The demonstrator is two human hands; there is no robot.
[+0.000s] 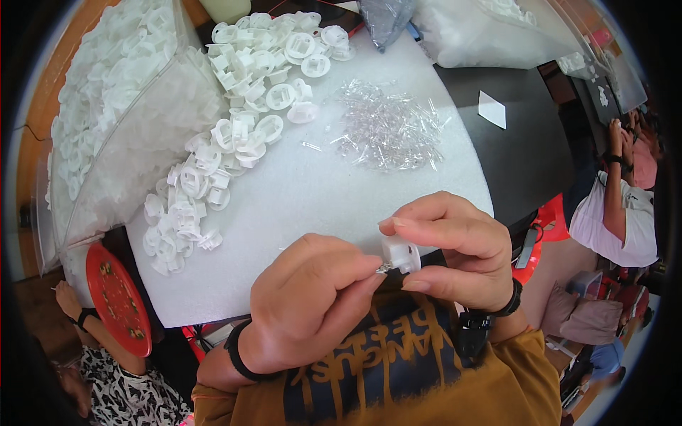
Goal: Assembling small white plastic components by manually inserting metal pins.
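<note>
Near the front edge of a white foam sheet (284,213), my right hand (458,245) grips a small white plastic housing (396,250) with a round flange, between thumb and fingers. My left hand (312,295) is closed in a pinch on a tiny clear, shiny part (384,268) against the housing's left side. How far that part sits in the housing I cannot tell. Beyond my hands lies a pile of thin clear pin-like pieces (391,128), a few of them loose beside it. White housings (241,131) of the same kind are heaped along the sheet's left side.
A large clear bag of white parts (121,106) leans at the left, with a red patterned tray (119,298) below it. Another full bag (483,35) stands at the back. A white paper piece (491,110) lies on the dark table (526,163). Other people sit on both sides.
</note>
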